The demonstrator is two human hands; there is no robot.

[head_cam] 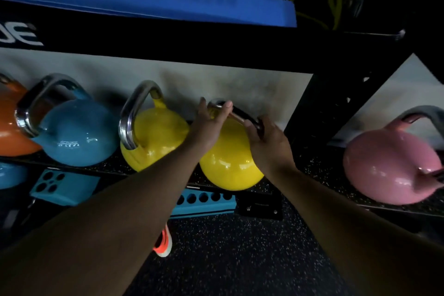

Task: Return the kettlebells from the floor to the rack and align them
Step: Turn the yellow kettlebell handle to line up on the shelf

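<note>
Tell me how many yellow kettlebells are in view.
2. The left yellow kettlebell stands beside the blue kettlebell; the right yellow kettlebell has the left hand and right hand on its handle. More may be off-frame.

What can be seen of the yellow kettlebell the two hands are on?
The yellow kettlebell has a round, glossy body, seemingly painted metal, and a bare steel handle tilted down to the right. The left hand grips the handle's left corner, the right hand its right end. It sits at the front of the rack shelf, beside a second yellow kettlebell on its left. Whether its weight is fully set down cannot be told.
</note>
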